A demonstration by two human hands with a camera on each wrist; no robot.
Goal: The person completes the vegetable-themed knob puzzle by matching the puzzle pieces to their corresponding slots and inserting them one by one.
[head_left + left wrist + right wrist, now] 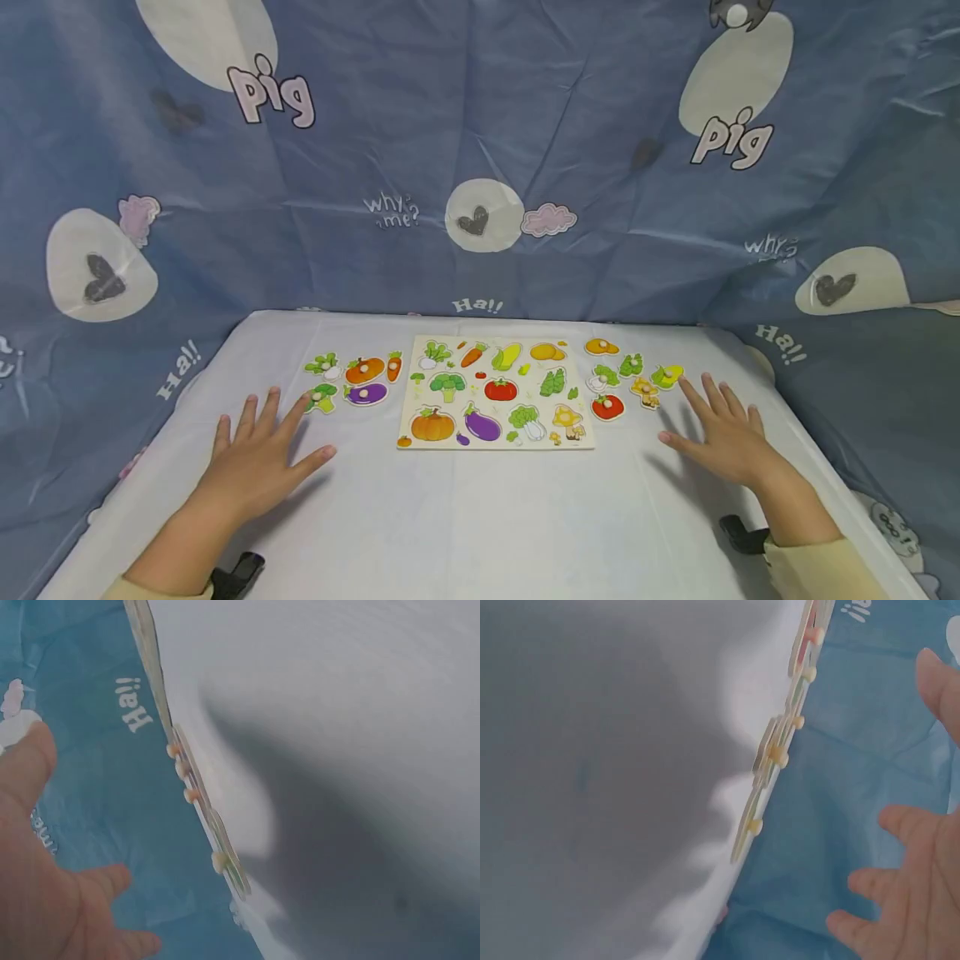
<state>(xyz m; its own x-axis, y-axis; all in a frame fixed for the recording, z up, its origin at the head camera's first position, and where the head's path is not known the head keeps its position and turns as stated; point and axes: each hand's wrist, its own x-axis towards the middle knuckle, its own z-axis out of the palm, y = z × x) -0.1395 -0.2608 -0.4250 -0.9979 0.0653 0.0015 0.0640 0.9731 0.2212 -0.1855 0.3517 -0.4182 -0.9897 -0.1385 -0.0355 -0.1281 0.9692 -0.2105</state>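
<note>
My left hand (255, 462) hovers over the left of the white table, fingers spread and holding nothing; one fingertip overlaps the broccoli piece (324, 399) in the head view. Near it lie a pumpkin piece (365, 371), an eggplant piece (366, 395), a carrot piece (394, 367) and a leafy white root piece (323, 364). On the other side my right hand (723, 437), also spread and holding nothing, has a fingertip right by the corn piece (667, 377). Beyond are mushroom (646, 392) and tomato (607, 407) pieces. Wrist views show small knobs on the pieces.
Between the hands lies a vegetable puzzle board (498, 446) with printed pictures. Further right pieces are potatoes (602, 347), a leafy white-stemmed vegetable (603, 378) and a green vegetable (631, 365). A blue printed cloth (420, 267) hangs behind the table's far edge.
</note>
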